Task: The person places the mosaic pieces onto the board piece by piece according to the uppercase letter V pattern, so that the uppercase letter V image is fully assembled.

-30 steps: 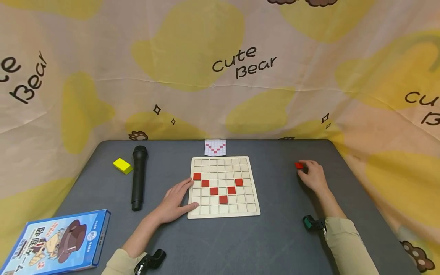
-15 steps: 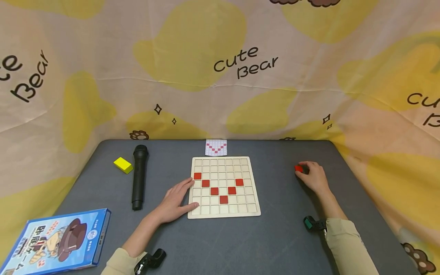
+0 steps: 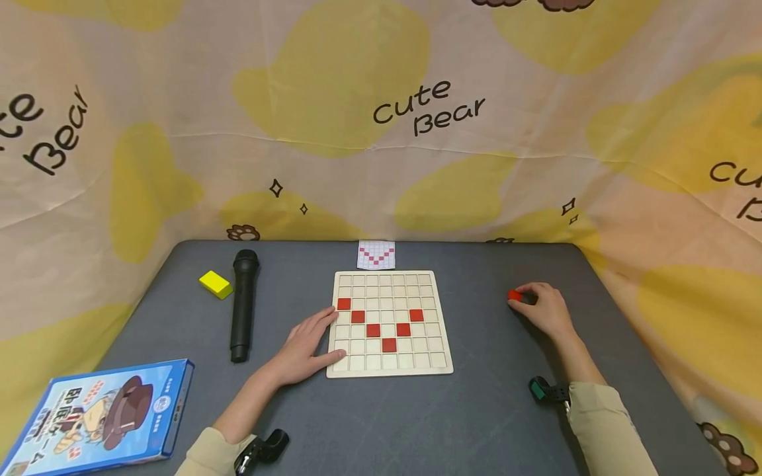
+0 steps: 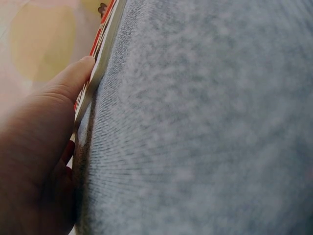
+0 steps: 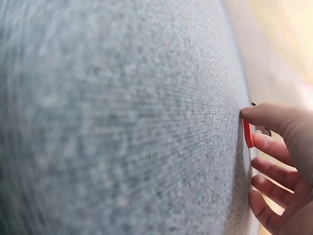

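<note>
A pale square grid board [image 3: 389, 371] lies mid-table, with several red square tiles in its cells forming a slanting V-like line. My left hand [image 3: 302, 349] rests on the board's left edge, fingers spread and relaxed; in the left wrist view its thumb [image 4: 73, 78] touches the board's edge. Off to the right, my right hand [image 3: 546, 311] pinches a loose red tile [image 3: 514, 295] between thumb and forefinger at the tabletop. The right wrist view shows that tile [image 5: 248, 132] edge-on, with the other fingers loosely bent below.
A small card [image 3: 376, 255] with a pink V pattern on a grid stands behind the board. Left of the board lie a black microphone [image 3: 243, 307] and a yellow block [image 3: 215, 284]. A blue illustrated box [image 3: 113, 416] occupies the front left corner. Patterned cloth hangs behind the table.
The loose red tile has slid slightly toward me and left with my right hand, whose thumb has come round it. My left hand stays on the board's edge.
</note>
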### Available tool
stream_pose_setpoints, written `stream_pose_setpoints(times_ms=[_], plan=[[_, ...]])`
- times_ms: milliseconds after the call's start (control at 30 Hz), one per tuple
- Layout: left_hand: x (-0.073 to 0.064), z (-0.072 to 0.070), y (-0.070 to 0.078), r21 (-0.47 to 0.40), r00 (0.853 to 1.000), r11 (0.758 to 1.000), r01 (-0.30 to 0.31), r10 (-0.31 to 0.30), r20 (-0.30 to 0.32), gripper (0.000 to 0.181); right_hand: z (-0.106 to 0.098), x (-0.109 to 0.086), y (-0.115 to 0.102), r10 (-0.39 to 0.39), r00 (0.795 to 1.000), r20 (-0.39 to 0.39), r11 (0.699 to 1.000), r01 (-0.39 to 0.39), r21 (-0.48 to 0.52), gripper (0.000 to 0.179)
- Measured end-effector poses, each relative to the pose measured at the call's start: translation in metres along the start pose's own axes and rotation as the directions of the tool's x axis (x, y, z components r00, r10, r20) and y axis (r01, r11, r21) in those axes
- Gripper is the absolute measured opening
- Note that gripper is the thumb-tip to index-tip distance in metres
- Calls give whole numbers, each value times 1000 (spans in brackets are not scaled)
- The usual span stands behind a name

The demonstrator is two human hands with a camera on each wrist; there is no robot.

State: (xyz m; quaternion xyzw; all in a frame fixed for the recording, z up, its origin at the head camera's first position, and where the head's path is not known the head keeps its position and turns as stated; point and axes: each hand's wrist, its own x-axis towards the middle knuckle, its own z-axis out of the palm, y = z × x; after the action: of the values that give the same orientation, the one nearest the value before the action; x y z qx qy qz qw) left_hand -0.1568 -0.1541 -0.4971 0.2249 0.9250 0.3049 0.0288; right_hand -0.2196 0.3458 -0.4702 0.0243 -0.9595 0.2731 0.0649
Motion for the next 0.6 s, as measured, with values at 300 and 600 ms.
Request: stream_pose_setpoints(times_ms=[300,600], plan=[[0,1,0,-5,1000,1000,7,-7,8,80,-1,-5,-2,-19,1000,-14,1000,19,19,31],[1,-1,2,-18,1000,1000,10,-10,6,80,13,-2,-23,-62,998,1,997,62,43,29]])
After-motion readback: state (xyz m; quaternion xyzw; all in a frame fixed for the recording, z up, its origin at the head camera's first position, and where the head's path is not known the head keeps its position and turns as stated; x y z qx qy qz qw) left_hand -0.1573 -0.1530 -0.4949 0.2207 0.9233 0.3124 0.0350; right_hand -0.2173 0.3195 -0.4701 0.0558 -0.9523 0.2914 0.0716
